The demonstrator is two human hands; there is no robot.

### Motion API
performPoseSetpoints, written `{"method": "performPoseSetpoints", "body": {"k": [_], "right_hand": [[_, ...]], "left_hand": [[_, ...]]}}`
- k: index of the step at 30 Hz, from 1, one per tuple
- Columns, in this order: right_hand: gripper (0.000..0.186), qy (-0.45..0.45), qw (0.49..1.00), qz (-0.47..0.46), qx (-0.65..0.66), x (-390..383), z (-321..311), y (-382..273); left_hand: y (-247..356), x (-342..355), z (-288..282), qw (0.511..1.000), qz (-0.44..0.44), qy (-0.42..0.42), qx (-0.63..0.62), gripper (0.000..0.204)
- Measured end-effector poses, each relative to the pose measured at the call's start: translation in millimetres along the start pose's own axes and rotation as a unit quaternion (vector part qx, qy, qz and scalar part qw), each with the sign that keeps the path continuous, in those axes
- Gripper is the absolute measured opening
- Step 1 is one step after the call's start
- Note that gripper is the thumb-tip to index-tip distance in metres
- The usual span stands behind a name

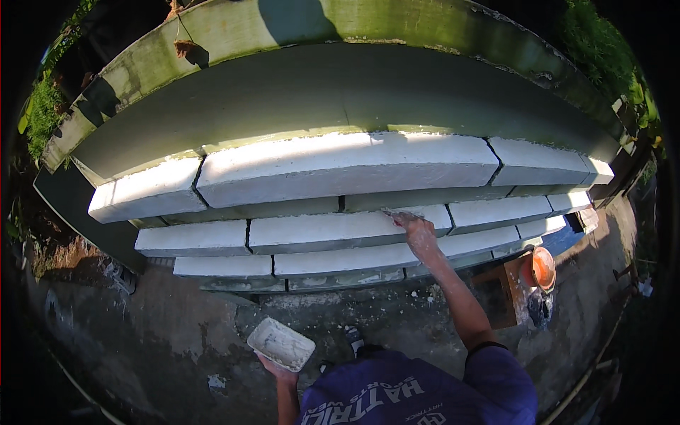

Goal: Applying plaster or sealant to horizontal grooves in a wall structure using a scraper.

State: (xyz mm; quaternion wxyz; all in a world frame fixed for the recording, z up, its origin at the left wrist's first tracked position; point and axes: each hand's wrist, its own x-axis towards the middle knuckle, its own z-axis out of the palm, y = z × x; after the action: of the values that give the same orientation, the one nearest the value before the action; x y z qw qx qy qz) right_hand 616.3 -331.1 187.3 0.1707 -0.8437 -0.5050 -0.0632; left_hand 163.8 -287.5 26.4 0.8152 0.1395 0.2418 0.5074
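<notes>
White-smeared and rectangular, the tray (306,347) sits in curled left fingers (265,362) — right fingers (406,219) bend at a ledge (319,225) (hold unclear).

Green plants (598,51) show at two o'clock, an orange bucket (545,268) between three and four, stained floor (166,319) at eight.

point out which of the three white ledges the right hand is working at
The middle ledge: the fingers of the right hand are at it. The top ledge lies beyond them, and only the forearm crosses over the bottom ledge.
</notes>
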Motion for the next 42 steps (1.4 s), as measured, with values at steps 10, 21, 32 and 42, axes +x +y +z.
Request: {"method": "performPoseSetpoints", "body": {"k": [10,21,32,42], "right_hand": [[0.038,0.109,0.987,-0.095,0.067,-21.1,21.6,-46.2],[0.039,-0.008,0.998,-0.060,0.027,-13.0,21.1,-95.0],[0.037,0.063,0.986,-0.155,0.011,-26.5,55.9,-144.7],[0.041,-0.107,0.981,-0.112,0.116,-31.4,50.2,-172.0]], "left_hand": [[-1.1,-0.7,-10.5,1.000,0.010,0.012,-0.009,0.075],[4.6,-6.9,-8.9,0.999,0.022,-0.006,0.028,0.075],[8.8,-15.8,-11.7,0.999,0.005,0.044,0.021,0.075],[14.8,-17.7,-22.5,0.999,0.029,0.020,0.033,0.082]]}}
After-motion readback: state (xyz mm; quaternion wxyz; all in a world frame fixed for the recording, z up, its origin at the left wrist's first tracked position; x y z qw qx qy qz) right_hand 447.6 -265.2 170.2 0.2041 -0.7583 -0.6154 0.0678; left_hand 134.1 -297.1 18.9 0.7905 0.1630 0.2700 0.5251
